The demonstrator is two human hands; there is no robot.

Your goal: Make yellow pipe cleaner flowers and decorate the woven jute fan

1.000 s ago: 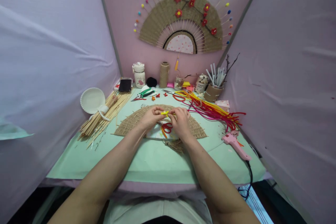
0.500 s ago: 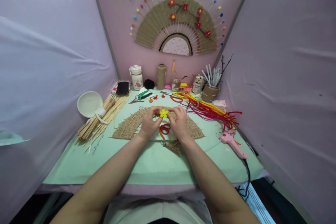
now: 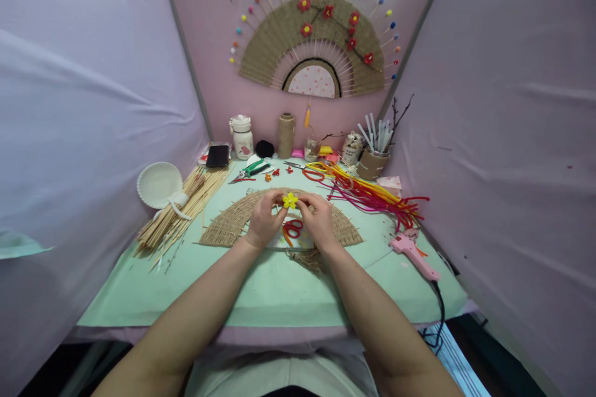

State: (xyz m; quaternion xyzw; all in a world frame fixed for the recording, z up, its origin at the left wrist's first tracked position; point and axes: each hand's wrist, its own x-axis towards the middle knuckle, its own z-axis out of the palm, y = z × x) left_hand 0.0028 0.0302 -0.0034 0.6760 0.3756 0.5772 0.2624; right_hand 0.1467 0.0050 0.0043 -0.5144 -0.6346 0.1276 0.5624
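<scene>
A small yellow flower (image 3: 290, 201) is held between my two hands, its petals facing up toward me. My left hand (image 3: 266, 218) pinches its left side, and my right hand (image 3: 316, 216) grips the right side with the fingertips. Beneath them lies a woven twine fan (image 3: 228, 223), spread in an arch on the table. Red-handled scissors (image 3: 293, 228) rest at the fan's centre, next to a short orange strip (image 3: 287, 238). A bundle of loose twine (image 3: 305, 259) lies below the fan, partly behind my right wrist.
Bamboo sticks (image 3: 179, 214) and a white bowl (image 3: 159, 185) lie at left. Green-handled pliers (image 3: 255, 167), orange scissors (image 3: 313, 175) and several tiny flowers are behind the fan. Coloured pipe cleaners (image 3: 372, 195) and a pink glue gun (image 3: 414, 255) are at right. A finished fan (image 3: 270, 43) hangs on the back wall.
Hardly anything differs. Both hands keep hold of the yellow flower in nearly the same place, with a very slight shift of the fingers.
</scene>
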